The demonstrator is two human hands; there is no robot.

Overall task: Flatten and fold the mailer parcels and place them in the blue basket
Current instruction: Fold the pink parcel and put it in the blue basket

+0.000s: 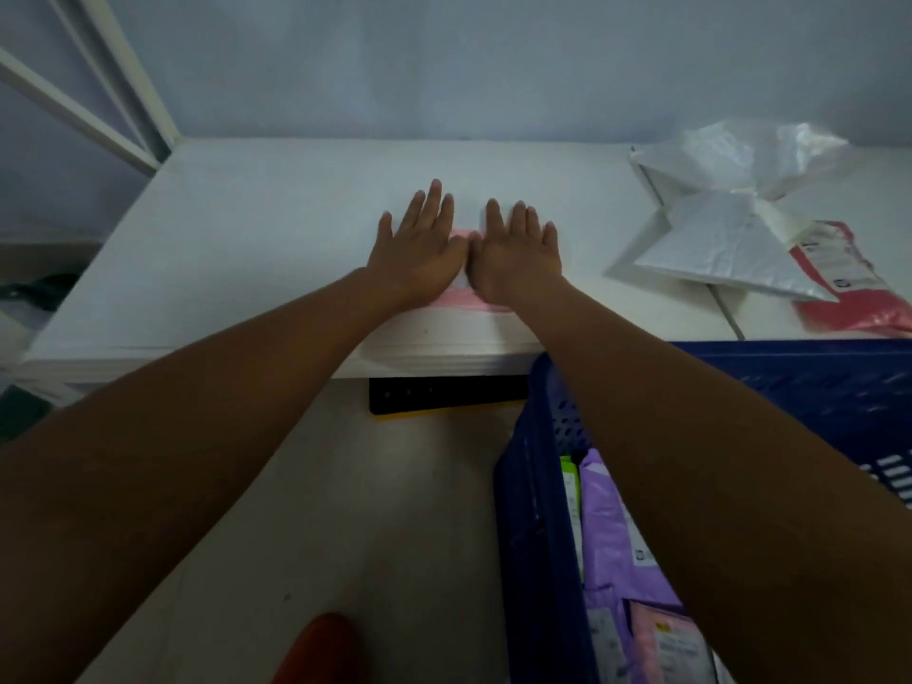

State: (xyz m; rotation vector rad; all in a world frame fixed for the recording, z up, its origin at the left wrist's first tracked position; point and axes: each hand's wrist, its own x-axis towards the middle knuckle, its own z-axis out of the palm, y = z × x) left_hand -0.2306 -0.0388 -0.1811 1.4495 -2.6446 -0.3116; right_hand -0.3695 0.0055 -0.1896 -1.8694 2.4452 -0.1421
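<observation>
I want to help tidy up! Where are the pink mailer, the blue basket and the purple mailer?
pink mailer (469, 303): head view, its near edge.
blue basket (535, 486): head view, its left wall.
purple mailer (607, 525): head view, its middle.

Pink mailer (461, 299) flat on table (247, 239); purple mailers (607, 530) inside blue basket (530, 510).

Pink mailer (456, 299), blue basket (530, 486), wht table (247, 229).
</observation>
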